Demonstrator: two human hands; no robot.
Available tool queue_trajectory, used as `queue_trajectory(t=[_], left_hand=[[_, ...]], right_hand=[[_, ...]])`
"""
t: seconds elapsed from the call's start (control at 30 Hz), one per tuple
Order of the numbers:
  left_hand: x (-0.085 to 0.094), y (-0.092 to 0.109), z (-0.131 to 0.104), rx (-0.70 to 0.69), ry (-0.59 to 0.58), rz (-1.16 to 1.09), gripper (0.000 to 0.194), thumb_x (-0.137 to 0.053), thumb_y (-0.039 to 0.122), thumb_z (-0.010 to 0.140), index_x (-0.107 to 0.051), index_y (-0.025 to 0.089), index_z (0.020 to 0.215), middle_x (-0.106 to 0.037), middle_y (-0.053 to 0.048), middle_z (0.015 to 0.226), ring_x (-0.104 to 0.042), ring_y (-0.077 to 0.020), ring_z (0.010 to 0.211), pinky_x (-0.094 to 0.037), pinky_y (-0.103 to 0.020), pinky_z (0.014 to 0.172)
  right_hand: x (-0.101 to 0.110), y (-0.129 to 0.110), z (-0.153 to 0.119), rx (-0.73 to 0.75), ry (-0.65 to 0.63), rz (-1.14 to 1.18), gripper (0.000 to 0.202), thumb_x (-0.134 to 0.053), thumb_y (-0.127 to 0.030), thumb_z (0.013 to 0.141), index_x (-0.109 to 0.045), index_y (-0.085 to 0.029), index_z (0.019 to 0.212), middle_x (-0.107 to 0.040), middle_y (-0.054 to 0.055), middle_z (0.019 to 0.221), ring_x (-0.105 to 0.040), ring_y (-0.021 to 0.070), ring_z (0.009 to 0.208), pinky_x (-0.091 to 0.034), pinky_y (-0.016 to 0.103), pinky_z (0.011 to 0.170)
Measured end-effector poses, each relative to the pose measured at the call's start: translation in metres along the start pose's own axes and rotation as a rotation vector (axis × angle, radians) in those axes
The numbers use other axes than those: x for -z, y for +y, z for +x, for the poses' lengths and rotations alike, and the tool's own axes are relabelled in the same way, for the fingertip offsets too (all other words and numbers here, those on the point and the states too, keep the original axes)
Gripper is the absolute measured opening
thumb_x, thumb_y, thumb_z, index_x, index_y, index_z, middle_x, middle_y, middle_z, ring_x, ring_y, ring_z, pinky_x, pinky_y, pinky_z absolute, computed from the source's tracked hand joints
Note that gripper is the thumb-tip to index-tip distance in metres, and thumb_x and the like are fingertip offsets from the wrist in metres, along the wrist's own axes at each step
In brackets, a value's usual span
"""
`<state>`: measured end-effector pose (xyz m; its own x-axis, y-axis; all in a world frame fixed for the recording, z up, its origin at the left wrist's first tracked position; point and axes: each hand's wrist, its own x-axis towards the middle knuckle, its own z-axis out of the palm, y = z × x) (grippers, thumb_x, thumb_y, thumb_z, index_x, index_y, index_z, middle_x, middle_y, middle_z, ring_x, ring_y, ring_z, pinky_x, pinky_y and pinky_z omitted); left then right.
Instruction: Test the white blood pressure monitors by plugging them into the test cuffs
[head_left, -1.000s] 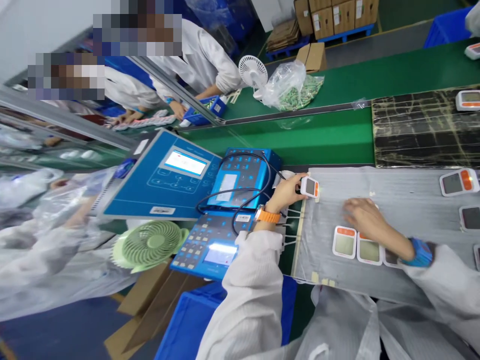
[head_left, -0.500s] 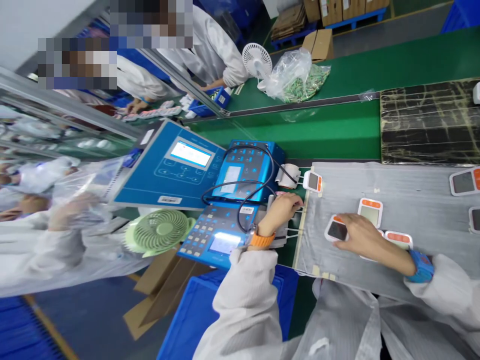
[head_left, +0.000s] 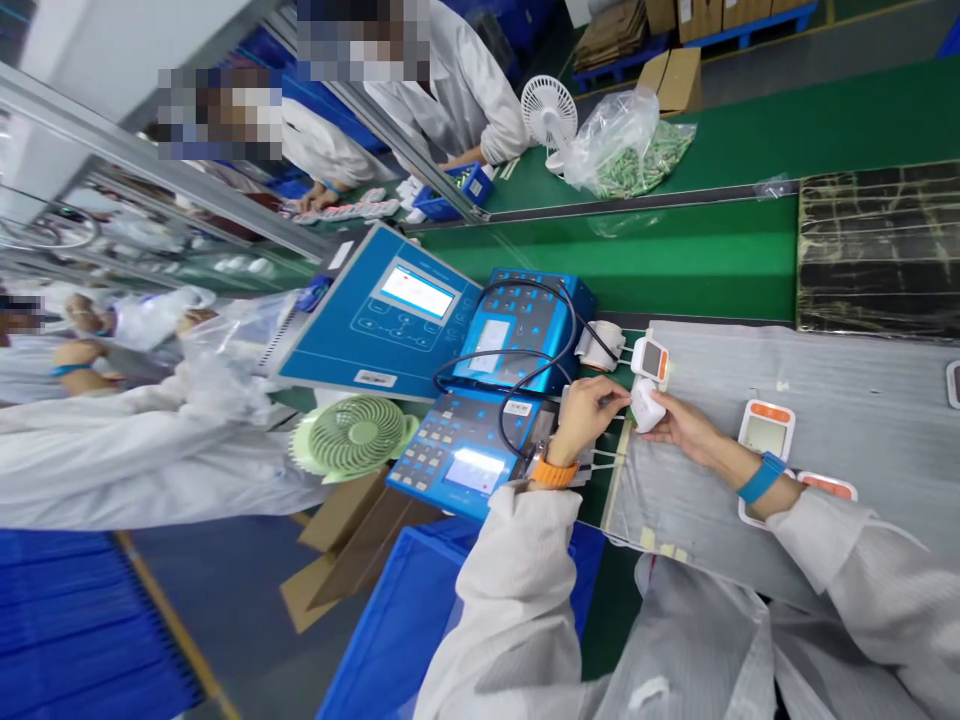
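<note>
My right hand [head_left: 688,428] holds a white blood pressure monitor [head_left: 648,406], turned so its screen is hidden. My left hand [head_left: 590,414], with an orange band at its wrist, pinches at the monitor's left side; what lies between these fingertips is too small to make out. Just above, another monitor [head_left: 650,359] with orange buttons is joined by thin tubes to a white cuff-like roll [head_left: 599,345]. Further white tubes [head_left: 606,460] reach the grey mat's left edge below my left hand. To the right of my right hand lies a monitor [head_left: 766,430], screen up.
Blue test instruments [head_left: 457,450] with black cables stand left of my hands, beside a green fan [head_left: 352,438]. The grey mat [head_left: 697,520] covers the bench. A black taped slab [head_left: 877,250] lies behind it. Co-workers sit across and to the left; a blue crate [head_left: 397,620] is below.
My right hand has lifted the monitor off the mat, moved it left to my left hand and turned it over. The camera view has shifted a little left.
</note>
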<state>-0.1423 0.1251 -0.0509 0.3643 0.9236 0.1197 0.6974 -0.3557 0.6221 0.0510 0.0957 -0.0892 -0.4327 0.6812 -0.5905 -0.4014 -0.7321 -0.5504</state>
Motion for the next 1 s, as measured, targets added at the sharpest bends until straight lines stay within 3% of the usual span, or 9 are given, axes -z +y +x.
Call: queue_trajectory(t=[0.3, 0.5, 0.6, 0.7, 1.0], left_hand=[[-0.008, 0.000, -0.002, 0.030, 0.051, -0.022, 0.008, -0.073, 0.017, 0.088, -0.076, 0.022, 0.081, -0.076, -0.002, 0.084, -0.070, -0.0196, 0.079, -0.052, -0.034, 0.080], [-0.002, 0.009, -0.013, -0.029, 0.108, 0.196, 0.013, -0.066, 0.022, 0.094, -0.079, 0.024, 0.096, -0.074, -0.008, 0.102, -0.064, -0.0252, 0.098, -0.049, -0.040, 0.087], [0.007, 0.013, -0.022, -0.002, 0.019, 0.104, 0.016, -0.063, 0.021, 0.096, -0.074, 0.023, 0.106, -0.072, -0.006, 0.103, -0.064, -0.0211, 0.090, -0.051, -0.036, 0.084], [0.009, 0.013, -0.025, 0.022, -0.119, -0.009, 0.008, -0.069, 0.017, 0.090, -0.072, 0.019, 0.097, -0.072, -0.003, 0.092, -0.061, -0.0154, 0.072, -0.051, -0.029, 0.073], [0.000, 0.011, -0.017, 0.139, -0.095, -0.051, 0.008, -0.081, 0.015, 0.080, -0.075, 0.019, 0.076, -0.073, 0.000, 0.076, -0.063, -0.0141, 0.068, -0.048, -0.025, 0.069]], right_hand=[[0.001, 0.003, 0.004, 0.021, 0.019, -0.028, 0.024, -0.063, -0.037, 0.098, -0.072, -0.015, 0.102, -0.075, 0.010, 0.091, -0.072, 0.0208, 0.082, -0.059, 0.034, 0.081], [0.002, 0.002, 0.002, 0.013, 0.033, -0.014, 0.026, -0.066, -0.039, 0.097, -0.071, -0.015, 0.103, -0.076, 0.010, 0.091, -0.072, 0.0205, 0.081, -0.060, 0.033, 0.079], [0.000, 0.001, 0.002, 0.007, 0.051, -0.009, 0.025, -0.063, -0.036, 0.099, -0.071, -0.014, 0.104, -0.076, 0.011, 0.093, -0.073, 0.0200, 0.081, -0.060, 0.032, 0.079], [-0.001, 0.000, 0.001, 0.006, 0.054, -0.021, 0.025, -0.062, -0.036, 0.099, -0.071, -0.013, 0.105, -0.076, 0.011, 0.092, -0.073, 0.0201, 0.081, -0.060, 0.032, 0.079], [-0.003, 0.001, -0.002, 0.033, 0.056, -0.031, 0.020, -0.066, -0.033, 0.096, -0.074, -0.016, 0.104, -0.076, 0.007, 0.093, -0.071, 0.0191, 0.084, -0.058, 0.031, 0.079]])
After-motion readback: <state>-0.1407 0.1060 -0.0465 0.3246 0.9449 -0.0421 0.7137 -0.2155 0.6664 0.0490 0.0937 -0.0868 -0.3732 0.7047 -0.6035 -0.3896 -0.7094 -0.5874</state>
